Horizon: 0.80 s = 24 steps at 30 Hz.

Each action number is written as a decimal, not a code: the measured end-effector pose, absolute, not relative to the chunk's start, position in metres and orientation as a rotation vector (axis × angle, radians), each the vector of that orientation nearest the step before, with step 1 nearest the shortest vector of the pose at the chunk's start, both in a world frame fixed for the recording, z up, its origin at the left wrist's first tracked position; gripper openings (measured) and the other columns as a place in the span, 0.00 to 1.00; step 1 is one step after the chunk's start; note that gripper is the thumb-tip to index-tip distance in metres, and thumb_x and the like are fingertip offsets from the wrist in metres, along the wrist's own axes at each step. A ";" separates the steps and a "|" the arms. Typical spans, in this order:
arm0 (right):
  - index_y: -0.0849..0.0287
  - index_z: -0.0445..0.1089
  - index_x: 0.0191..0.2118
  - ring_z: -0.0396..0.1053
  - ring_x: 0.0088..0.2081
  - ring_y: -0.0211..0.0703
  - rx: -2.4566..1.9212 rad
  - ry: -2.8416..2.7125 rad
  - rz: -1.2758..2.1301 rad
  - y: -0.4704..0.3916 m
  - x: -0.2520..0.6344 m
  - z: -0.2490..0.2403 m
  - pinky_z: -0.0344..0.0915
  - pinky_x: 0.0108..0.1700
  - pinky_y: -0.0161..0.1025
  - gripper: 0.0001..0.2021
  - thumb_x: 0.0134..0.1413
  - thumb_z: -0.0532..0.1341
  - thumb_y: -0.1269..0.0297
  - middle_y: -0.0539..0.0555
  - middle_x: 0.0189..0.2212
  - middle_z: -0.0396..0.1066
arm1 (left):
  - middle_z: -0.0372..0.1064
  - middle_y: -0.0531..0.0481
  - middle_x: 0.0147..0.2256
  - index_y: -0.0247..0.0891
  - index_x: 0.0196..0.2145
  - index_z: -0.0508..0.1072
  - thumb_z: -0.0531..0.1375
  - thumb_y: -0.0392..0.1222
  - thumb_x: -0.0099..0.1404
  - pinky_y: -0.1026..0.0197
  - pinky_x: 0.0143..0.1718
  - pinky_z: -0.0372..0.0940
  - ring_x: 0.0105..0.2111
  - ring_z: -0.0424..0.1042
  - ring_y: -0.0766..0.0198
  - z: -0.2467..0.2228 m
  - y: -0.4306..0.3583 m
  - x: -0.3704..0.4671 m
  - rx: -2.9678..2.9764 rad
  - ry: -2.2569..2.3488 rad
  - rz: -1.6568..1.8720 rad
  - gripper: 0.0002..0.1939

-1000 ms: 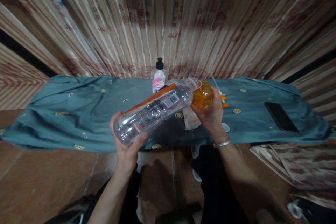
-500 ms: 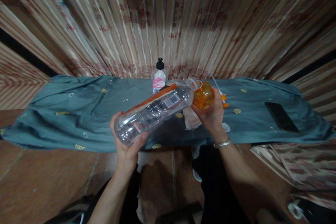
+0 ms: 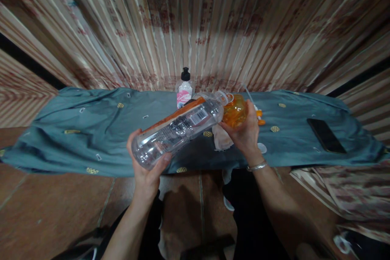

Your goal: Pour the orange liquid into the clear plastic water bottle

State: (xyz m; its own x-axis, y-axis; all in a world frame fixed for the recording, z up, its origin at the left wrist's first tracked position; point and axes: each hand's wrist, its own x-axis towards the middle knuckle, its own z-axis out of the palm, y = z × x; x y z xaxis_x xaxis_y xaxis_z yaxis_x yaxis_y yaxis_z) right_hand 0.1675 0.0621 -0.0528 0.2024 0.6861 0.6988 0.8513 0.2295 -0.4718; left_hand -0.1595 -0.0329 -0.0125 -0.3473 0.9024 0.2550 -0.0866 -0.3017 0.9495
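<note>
My left hand (image 3: 149, 170) is wrapped round the base of a large clear plastic bottle (image 3: 183, 126) with an orange label and a barcode. The bottle is tilted, its neck up and to the right. In my right hand (image 3: 245, 132) is a rounded, see-through orange bottle (image 3: 234, 110). The clear bottle's mouth meets the top of the orange one; whether they touch I cannot tell. A crumpled pale cloth (image 3: 222, 139) lies below the orange bottle. Beside my right wrist is a small white disc (image 3: 262, 148), perhaps a cap.
At the back stands a clear bottle with a black cap and pink label (image 3: 184, 91). An orange-and-white spray head with a thin tube (image 3: 258, 114) lies behind my right hand. A black phone (image 3: 326, 136) rests on the right of the teal cloth (image 3: 100, 122). A striped curtain (image 3: 195, 20) hangs behind.
Both hands and their bottles hold nearly the same pose, with only a very slight shift. Nothing was let go or taken hold of.
</note>
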 end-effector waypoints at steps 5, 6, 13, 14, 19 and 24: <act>0.54 0.50 0.83 0.66 0.78 0.75 -1.506 -1.538 -0.237 0.061 0.168 -0.053 0.64 0.79 0.78 0.63 0.53 0.80 0.35 0.72 0.77 0.66 | 0.77 0.51 0.47 0.50 0.67 0.66 0.85 0.56 0.54 0.55 0.38 0.77 0.36 0.78 0.58 -0.009 -0.034 -0.155 1.126 1.184 1.751 0.51; 0.54 0.50 0.83 0.66 0.79 0.75 -1.511 -1.540 -0.236 0.061 0.168 -0.052 0.64 0.79 0.78 0.63 0.53 0.80 0.35 0.72 0.77 0.66 | 0.76 0.52 0.45 0.50 0.67 0.66 0.84 0.56 0.54 0.56 0.37 0.76 0.36 0.78 0.59 -0.009 -0.034 -0.155 1.122 1.181 1.750 0.51; 0.56 0.49 0.83 0.65 0.79 0.77 -1.515 -1.572 -0.262 0.061 0.168 -0.049 0.61 0.80 0.79 0.64 0.54 0.80 0.33 0.75 0.77 0.66 | 0.76 0.49 0.49 0.50 0.67 0.66 0.85 0.55 0.53 0.57 0.37 0.75 0.37 0.77 0.59 -0.009 -0.034 -0.156 1.110 1.169 1.754 0.50; 0.55 0.49 0.83 0.65 0.79 0.76 -1.522 -1.569 -0.265 0.061 0.168 -0.049 0.61 0.80 0.79 0.63 0.54 0.79 0.32 0.74 0.77 0.66 | 0.76 0.50 0.48 0.50 0.67 0.66 0.85 0.55 0.54 0.57 0.37 0.76 0.37 0.77 0.58 -0.010 -0.033 -0.157 1.112 1.167 1.753 0.51; 0.55 0.52 0.81 0.66 0.78 0.76 -1.546 -1.555 -0.263 0.060 0.166 -0.046 0.61 0.80 0.79 0.61 0.53 0.79 0.31 0.73 0.76 0.68 | 0.77 0.52 0.44 0.50 0.69 0.65 0.85 0.53 0.53 0.56 0.38 0.77 0.36 0.79 0.57 -0.019 -0.030 -0.168 1.131 1.136 1.702 0.53; 0.55 0.55 0.78 0.68 0.76 0.76 -1.519 -1.536 -0.257 0.062 0.167 -0.046 0.62 0.78 0.80 0.59 0.51 0.80 0.34 0.72 0.72 0.70 | 0.78 0.49 0.48 0.51 0.68 0.66 0.85 0.55 0.54 0.56 0.38 0.78 0.38 0.79 0.56 -0.018 -0.031 -0.166 1.145 1.142 1.711 0.52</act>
